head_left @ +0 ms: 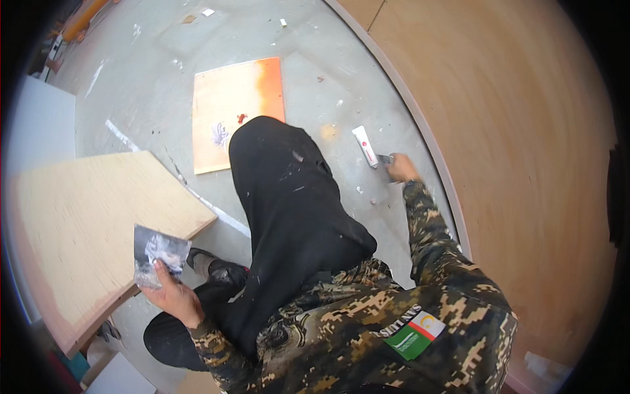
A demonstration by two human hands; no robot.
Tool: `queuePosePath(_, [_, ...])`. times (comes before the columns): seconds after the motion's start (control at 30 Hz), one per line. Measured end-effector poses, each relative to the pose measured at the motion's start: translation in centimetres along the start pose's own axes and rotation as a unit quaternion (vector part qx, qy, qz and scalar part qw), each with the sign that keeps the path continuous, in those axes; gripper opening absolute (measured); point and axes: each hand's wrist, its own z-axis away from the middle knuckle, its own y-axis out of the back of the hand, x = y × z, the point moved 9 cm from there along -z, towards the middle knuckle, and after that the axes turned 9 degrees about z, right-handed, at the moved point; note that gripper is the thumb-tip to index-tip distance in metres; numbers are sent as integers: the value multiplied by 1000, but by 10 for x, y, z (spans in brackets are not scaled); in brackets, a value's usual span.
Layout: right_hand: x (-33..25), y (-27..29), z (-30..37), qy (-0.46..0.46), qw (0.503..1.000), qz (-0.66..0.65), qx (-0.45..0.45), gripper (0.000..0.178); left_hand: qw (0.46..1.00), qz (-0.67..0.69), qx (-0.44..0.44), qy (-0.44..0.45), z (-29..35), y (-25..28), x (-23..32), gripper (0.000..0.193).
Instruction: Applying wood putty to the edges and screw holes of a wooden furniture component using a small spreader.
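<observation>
My left hand (176, 299) grips a thin dark square plate (152, 244), its thumb pressed on top. Whitish-grey paste is smeared across the plate's face. Out to the right, my right hand (401, 168) is low over the floor, fingers closed round a small dark flat-bladed scraper (384, 159); most of it is hidden by the fingers. Right beside the blade lies a white tube (365, 146) with red marks, on the floor. I cannot tell if blade and tube touch.
A board (236, 85) with an orange-stained edge, a grey smear and a red blob lies on the grey floor ahead, partly behind my knee. A pale wooden panel (79, 217) stands at left. A large brown wooden panel (512, 131) fills the right side.
</observation>
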Motion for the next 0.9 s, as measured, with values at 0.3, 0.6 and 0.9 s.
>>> queuePosePath(0.3, [13,-79,33,-68,848,-523,-48,23,997,-13,26,68,-4,15,-20,40])
queuePosePath(0.6, [-100,-31,-1,72,861,-500,-60,29,994,64,26,85,-1,12,-23,28])
queuePosePath(0.9, [-242,35,-50,309,920,-238,24,36,979,114,57,160,5,11,-22,26])
